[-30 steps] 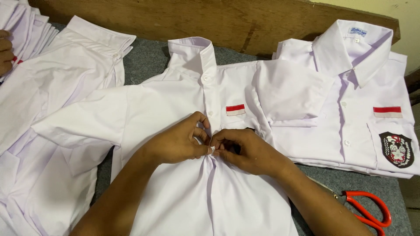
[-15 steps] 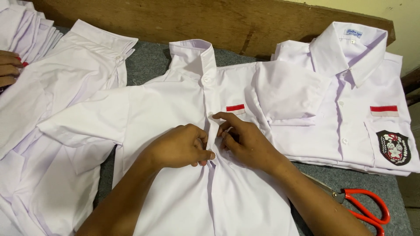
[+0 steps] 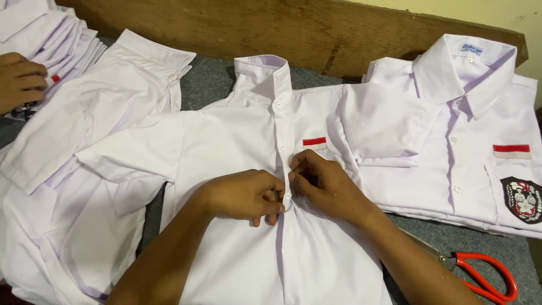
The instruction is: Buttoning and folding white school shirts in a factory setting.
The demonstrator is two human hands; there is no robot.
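White shirt (image 3: 226,147) lies flat on the desk (image 3: 214,85) while your left hand (image 3: 243,195) and right hand (image 3: 324,186) pinch its placket mid-buttoning, fingers clenched on cloth; next button down needs aligning.

Ahead of my fingertips (image 3: 280,195) the white shirt (image 3: 237,135) lies flat up to its collar, so I can pass over that stretch with only small buttons underfoot. Just beyond my right hand (image 3: 324,186) the folded sleeve of the stacked shirts (image 3: 463,141) overlaps and raises a low edge; behind that hand, red-handled scissors (image 3: 480,277) lie on the grey table (image 3: 209,85). Off my left hand (image 3: 245,195), loose shirts (image 3: 84,124) pile up, and another person's hand (image 3: 20,79) rests at the far corner.
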